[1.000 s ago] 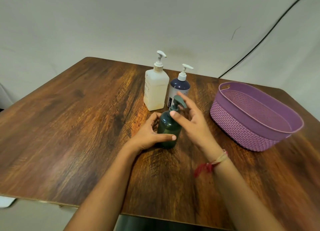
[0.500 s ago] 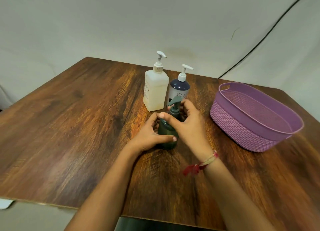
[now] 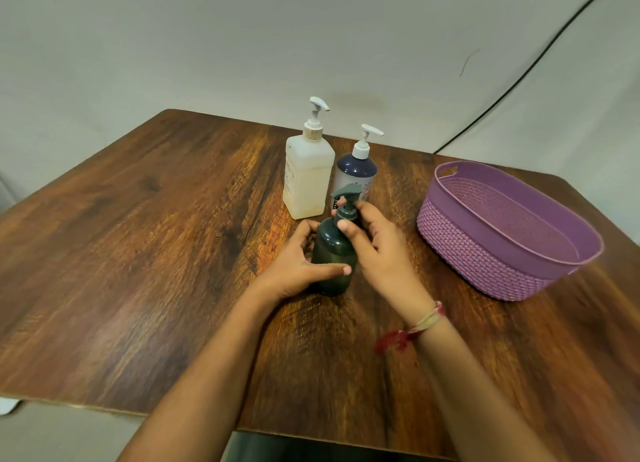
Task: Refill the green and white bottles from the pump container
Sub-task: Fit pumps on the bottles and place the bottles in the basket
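A dark green pump bottle [image 3: 332,254] stands upright in the middle of the wooden table [image 3: 156,254]. My left hand [image 3: 294,264] wraps around its body from the left. My right hand [image 3: 377,250] pinches the collar of its green pump cap [image 3: 348,198] with thumb and fingers. Behind it stand a square white pump bottle [image 3: 306,181] and, to its right, a navy and white pump bottle [image 3: 358,171], both upright and untouched.
A purple woven plastic basket [image 3: 485,254] sits on the table's right side, close to my right wrist. A black cable [image 3: 519,77] runs down the wall behind it. The table's front edge is near my forearms.
My right hand moved from the top of the pump head down to its collar and turned around it; the pump nozzle now points further left. The left hand kept its hold.
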